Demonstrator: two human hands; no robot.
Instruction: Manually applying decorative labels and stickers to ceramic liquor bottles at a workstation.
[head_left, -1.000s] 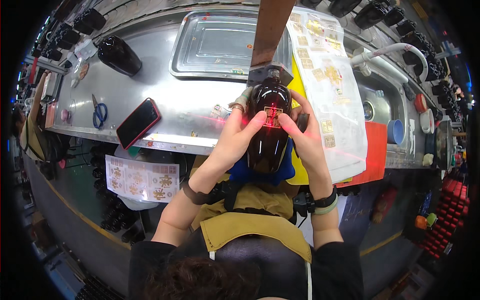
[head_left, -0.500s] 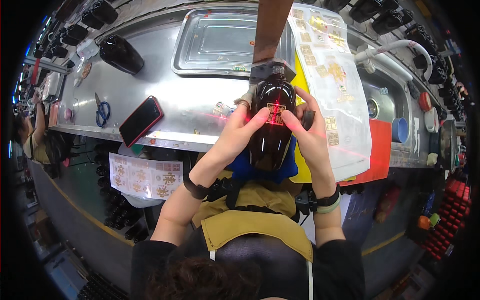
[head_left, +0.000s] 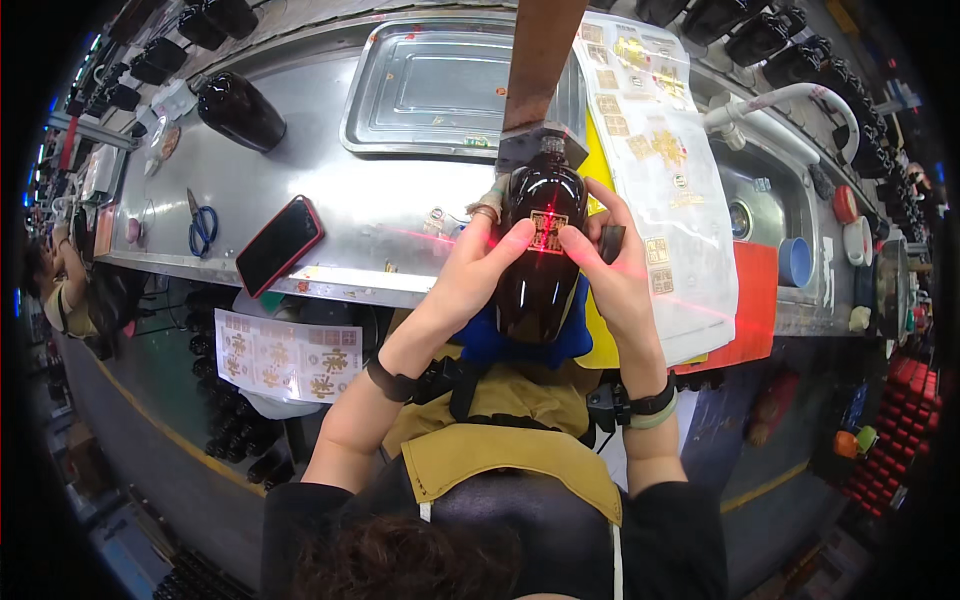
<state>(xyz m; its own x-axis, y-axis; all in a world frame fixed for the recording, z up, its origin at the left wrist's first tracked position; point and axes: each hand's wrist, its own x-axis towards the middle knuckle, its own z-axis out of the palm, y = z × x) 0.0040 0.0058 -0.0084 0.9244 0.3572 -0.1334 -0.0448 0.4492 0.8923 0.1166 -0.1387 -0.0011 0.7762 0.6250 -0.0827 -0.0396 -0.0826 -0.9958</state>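
Observation:
A dark, glossy bottle (head_left: pixel 540 295) lies tilted in front of me, its neck pointing away, over a blue support (head_left: pixel 482 328). A square gold decal (head_left: pixel 547 231) sits on its upper face, crossed by red laser lines. My left hand (head_left: pixel 478 258) holds the bottle's left side, its thumb at the decal's left edge. A covering is on one of that hand's fingers. My right hand (head_left: pixel 615 262) grips the other side, thumb at the decal's right edge. A small dark flat piece (head_left: pixel 612 243) is tucked in its fingers; its kind is unclear.
A metal tray (head_left: pixel 430 100) lies behind a brown post (head_left: pixel 540 70). Decal sheets (head_left: pixel 690 290) lie at right, near a sink with a blue cup (head_left: pixel 795 262). At left are a phone (head_left: pixel 280 245), scissors (head_left: pixel 202 225) and another dark bottle (head_left: pixel 240 110). A person (head_left: pixel 70 285) is far left.
The whole view has shifted slightly. Both hands keep their hold on the bottle, thumbs still beside the decal. The person at far left has moved an arm.

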